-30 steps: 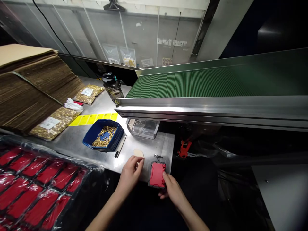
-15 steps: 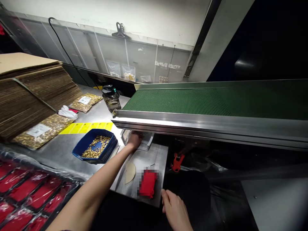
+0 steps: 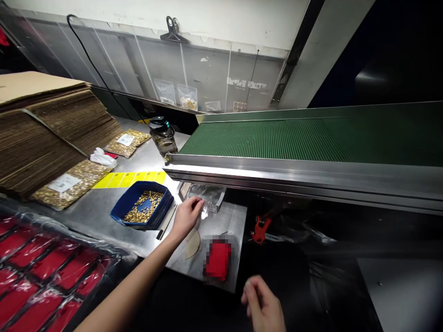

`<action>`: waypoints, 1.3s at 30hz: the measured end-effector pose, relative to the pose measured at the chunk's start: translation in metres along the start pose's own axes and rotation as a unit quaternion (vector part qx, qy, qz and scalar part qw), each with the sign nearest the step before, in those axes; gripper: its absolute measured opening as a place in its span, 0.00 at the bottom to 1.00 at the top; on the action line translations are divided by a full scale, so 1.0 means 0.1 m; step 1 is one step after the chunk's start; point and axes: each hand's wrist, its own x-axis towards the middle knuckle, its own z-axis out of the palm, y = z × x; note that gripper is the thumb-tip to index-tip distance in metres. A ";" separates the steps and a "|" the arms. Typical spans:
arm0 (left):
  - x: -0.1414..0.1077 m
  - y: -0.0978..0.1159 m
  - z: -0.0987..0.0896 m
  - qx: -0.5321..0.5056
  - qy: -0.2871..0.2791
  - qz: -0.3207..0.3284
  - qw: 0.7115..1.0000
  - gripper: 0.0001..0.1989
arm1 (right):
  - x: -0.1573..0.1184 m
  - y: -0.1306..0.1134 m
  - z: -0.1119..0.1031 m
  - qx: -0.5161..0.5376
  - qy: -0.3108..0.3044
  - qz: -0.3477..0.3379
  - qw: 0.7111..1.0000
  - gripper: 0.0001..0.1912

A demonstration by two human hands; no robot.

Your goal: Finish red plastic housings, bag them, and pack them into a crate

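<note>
Work at a metal bench [image 3: 235, 216], part-way through handling one piece. The left hand [image 3: 188, 214], at the centre of the frame, has thumb and fingertips pressed together, apparently pinching a clear plastic piece [image 3: 204, 211] that hangs just in front of a clear-fronted bin [image 3: 219, 202]. The right hand [image 3: 265, 304], lower right of centre, is blurred, its fingers loosely curled; no object shows in it, and whether the fingertips meet cannot be told. The red item [image 3: 218, 260] lies on the bench below centre, apart from both hands, with a beige disc [image 3: 193, 244] near it on the left. Done, as far as can be judged: the plastic is picked up. Left: it is not yet brought to the red item. Gold pieces [image 3: 141, 210] remain loose in the blue tray [image 3: 129, 196]. Rows of red pieces [image 3: 43, 299] fill the lower left under clear wrap; whether finished or waiting cannot be told.
</note>
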 end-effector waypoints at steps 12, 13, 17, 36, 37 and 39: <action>-1.26 0.23 -0.10 -0.288 -0.049 -0.133 0.947 0.27 | 0.72 -0.82 0.45 -0.179 -0.045 -0.136 0.973 0.17; -1.30 0.21 -0.12 -0.299 -0.059 -0.148 0.941 0.28 | 0.70 -0.78 0.42 -0.206 -0.024 -0.132 0.969 0.16; -1.37 0.16 -0.21 -0.263 -0.095 -0.147 0.949 0.23 | 0.63 -0.72 0.36 -0.282 0.000 -0.116 0.953 0.17; -2.09 -0.47 -0.54 -0.109 -0.029 -0.232 0.966 0.20 | 0.09 -0.69 0.47 -0.122 -0.274 -0.111 0.947 0.17; -2.16 -0.55 -0.54 -0.156 -0.035 -0.270 0.949 0.23 | -0.01 -0.52 0.45 -0.046 -0.315 -0.043 0.947 0.17; -2.28 -0.65 -0.50 -0.246 -0.025 -0.331 0.911 0.26 | -0.16 -0.20 0.50 0.139 -0.326 0.114 0.928 0.24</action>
